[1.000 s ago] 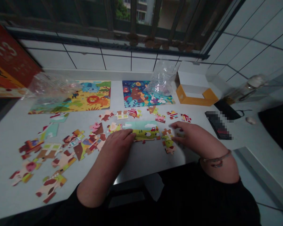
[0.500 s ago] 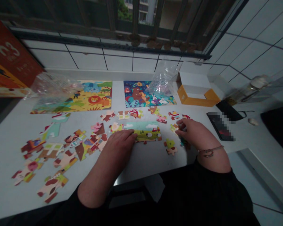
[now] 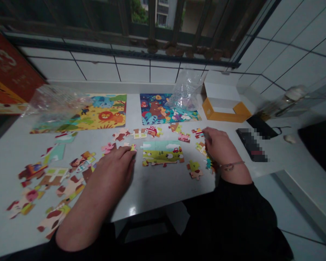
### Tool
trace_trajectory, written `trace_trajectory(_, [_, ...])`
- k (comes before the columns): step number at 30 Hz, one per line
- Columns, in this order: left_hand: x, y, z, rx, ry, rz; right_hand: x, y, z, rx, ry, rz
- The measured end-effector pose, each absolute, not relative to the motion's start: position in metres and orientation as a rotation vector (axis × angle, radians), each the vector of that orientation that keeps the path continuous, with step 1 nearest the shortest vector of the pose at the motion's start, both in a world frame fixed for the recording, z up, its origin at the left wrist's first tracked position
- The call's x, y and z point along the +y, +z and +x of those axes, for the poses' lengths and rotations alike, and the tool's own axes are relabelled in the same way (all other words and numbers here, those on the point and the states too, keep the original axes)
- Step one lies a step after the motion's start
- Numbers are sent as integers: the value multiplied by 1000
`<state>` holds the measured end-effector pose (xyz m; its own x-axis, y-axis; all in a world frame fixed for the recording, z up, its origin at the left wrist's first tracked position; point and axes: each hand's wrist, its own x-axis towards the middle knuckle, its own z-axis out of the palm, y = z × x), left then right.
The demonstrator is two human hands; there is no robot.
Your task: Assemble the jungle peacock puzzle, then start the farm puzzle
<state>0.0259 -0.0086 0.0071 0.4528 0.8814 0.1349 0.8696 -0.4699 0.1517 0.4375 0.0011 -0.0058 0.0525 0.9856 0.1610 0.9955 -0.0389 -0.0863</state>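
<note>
My left hand (image 3: pixel 116 166) lies palm down over puzzle pieces left of the joined strip, its fingers stretched out. A pale green and yellow puzzle piece (image 3: pixel 133 147) peeks out by its fingertips. My right hand (image 3: pixel 219 145) has its bent fingers closed at the right edge of a red and white puzzle piece (image 3: pixel 197 133), which lies on the table; the thumb is hidden. Between the hands sits a joined puzzle section (image 3: pixel 163 154) with sky, sheep and a red tractor. Below my right hand are a yellow-green piece (image 3: pixel 200 148) and a teal one (image 3: pixel 208 164).
Many loose pieces, among them a cow piece (image 3: pixel 53 219), spread on the left of the white table (image 3: pixel 152 192). Behind are a lion picture (image 3: pixel 108 116), a bear picture (image 3: pixel 157 108), plastic bags (image 3: pixel 184 90), and an open yellow box (image 3: pixel 225 112). A phone (image 3: pixel 248 145) lies right.
My left hand has come off the joined section and moved left onto loose pieces. My right hand has moved up from the yellow-green piece to the red and white one.
</note>
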Motion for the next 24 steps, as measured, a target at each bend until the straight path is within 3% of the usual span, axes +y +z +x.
trace_trajectory(15, [-10,13,3,1723,251,2611,6,-11,440,-2026,-74,-2110])
trace_trajectory(24, [-12,23,-35,1871,201,2490,-7,20,409,-1992,-125,-2015])
